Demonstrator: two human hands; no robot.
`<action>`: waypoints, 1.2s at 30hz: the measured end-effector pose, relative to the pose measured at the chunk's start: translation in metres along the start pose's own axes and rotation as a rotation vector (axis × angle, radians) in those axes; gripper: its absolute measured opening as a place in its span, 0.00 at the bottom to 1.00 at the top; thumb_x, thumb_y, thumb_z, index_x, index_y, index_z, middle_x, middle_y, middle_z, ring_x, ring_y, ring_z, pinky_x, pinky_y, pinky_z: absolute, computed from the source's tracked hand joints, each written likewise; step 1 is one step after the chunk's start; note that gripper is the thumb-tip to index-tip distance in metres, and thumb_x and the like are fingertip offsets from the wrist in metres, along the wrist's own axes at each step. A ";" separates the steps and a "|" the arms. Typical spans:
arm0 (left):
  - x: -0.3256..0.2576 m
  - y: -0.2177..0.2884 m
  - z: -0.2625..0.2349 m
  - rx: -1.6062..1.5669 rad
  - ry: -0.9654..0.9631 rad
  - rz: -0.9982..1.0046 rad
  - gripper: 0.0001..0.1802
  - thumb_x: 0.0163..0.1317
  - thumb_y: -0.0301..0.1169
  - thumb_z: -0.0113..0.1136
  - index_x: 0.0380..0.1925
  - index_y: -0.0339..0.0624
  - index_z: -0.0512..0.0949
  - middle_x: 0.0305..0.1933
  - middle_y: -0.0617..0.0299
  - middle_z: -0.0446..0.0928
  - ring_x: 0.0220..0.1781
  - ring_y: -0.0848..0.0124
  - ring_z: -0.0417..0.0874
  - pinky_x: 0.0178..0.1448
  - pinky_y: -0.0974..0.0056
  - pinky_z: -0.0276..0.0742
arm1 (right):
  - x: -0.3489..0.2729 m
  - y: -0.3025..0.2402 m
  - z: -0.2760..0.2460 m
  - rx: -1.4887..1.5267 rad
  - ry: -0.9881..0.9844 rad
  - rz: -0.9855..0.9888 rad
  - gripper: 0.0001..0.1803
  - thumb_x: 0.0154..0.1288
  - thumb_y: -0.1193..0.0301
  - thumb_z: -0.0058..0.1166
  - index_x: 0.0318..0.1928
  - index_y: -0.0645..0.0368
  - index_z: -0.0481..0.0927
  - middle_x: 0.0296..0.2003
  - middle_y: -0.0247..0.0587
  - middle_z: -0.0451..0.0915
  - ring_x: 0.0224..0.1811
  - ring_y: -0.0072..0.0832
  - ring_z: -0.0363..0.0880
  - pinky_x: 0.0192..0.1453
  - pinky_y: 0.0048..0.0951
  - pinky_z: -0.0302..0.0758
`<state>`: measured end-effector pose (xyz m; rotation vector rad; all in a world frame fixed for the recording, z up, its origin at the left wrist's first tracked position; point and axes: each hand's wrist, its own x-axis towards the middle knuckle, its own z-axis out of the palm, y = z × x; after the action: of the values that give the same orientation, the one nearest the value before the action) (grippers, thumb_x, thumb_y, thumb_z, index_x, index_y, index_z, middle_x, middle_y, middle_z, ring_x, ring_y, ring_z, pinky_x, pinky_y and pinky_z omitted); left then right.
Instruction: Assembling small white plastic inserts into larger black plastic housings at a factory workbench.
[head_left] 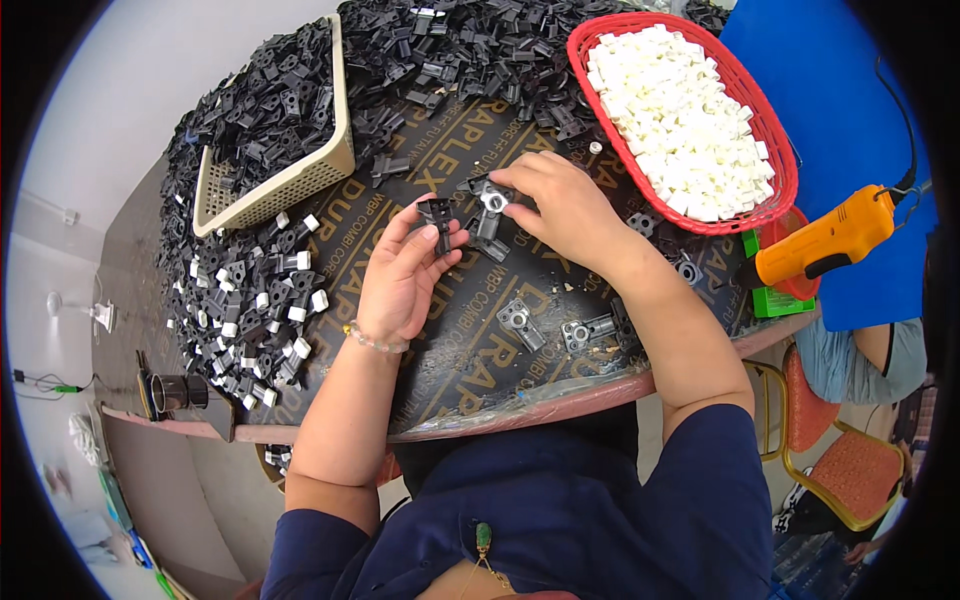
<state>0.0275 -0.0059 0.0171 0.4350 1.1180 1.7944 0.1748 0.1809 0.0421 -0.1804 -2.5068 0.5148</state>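
My left hand (pixel 402 268), a beaded bracelet at its wrist, is closed round a small black plastic part (pixel 437 214) held upright between thumb and fingers. Just to its right, the thumb and fingers of my right hand (pixel 560 200) pinch a grey-and-black bracket (pixel 492 197) with a round hole in it. Below that bracket, another dark part (pixel 490 247) shows against the table; whether the two touch, I cannot tell. Nearer to me lie two loose grey brackets, one (pixel 521 324) left of the other (pixel 588 332).
A red basket (pixel 786 160) of small white pieces stands at the far right, beside an orange electric screwdriver (pixel 825 240) and a green box (pixel 775 302). Black parts heap round a tilted beige basket (pixel 345 110) at the far left. White-tipped black parts (pixel 265 300) lie nearer.
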 end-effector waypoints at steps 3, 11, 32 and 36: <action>0.000 0.001 0.000 -0.041 -0.003 0.012 0.22 0.73 0.29 0.55 0.65 0.41 0.69 0.54 0.54 0.79 0.54 0.64 0.83 0.57 0.60 0.81 | 0.004 -0.010 -0.001 0.213 0.052 -0.101 0.21 0.56 0.75 0.66 0.52 0.61 0.82 0.43 0.44 0.81 0.49 0.41 0.79 0.54 0.38 0.76; -0.005 0.005 0.002 -0.219 -0.206 -0.213 0.19 0.74 0.29 0.54 0.62 0.36 0.70 0.55 0.48 0.80 0.56 0.57 0.85 0.58 0.58 0.86 | 0.004 -0.015 0.003 0.305 0.028 -0.132 0.20 0.56 0.77 0.66 0.52 0.57 0.85 0.45 0.41 0.82 0.49 0.39 0.79 0.54 0.36 0.77; -0.012 0.006 0.016 -0.194 -0.272 -0.130 0.18 0.74 0.28 0.53 0.61 0.34 0.72 0.56 0.52 0.80 0.56 0.65 0.84 0.61 0.62 0.82 | 0.003 -0.020 -0.004 0.184 0.029 -0.151 0.22 0.55 0.75 0.67 0.53 0.59 0.83 0.44 0.42 0.83 0.49 0.39 0.81 0.54 0.36 0.78; -0.014 -0.004 0.015 0.300 -0.209 0.087 0.18 0.73 0.25 0.55 0.60 0.31 0.71 0.55 0.56 0.80 0.56 0.71 0.82 0.58 0.66 0.81 | 0.002 -0.024 -0.001 0.447 -0.010 0.002 0.18 0.61 0.69 0.65 0.50 0.64 0.82 0.44 0.44 0.83 0.49 0.37 0.81 0.57 0.33 0.76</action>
<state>0.0468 -0.0099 0.0238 0.8415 1.2369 1.6143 0.1730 0.1599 0.0531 -0.0080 -2.3306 1.0575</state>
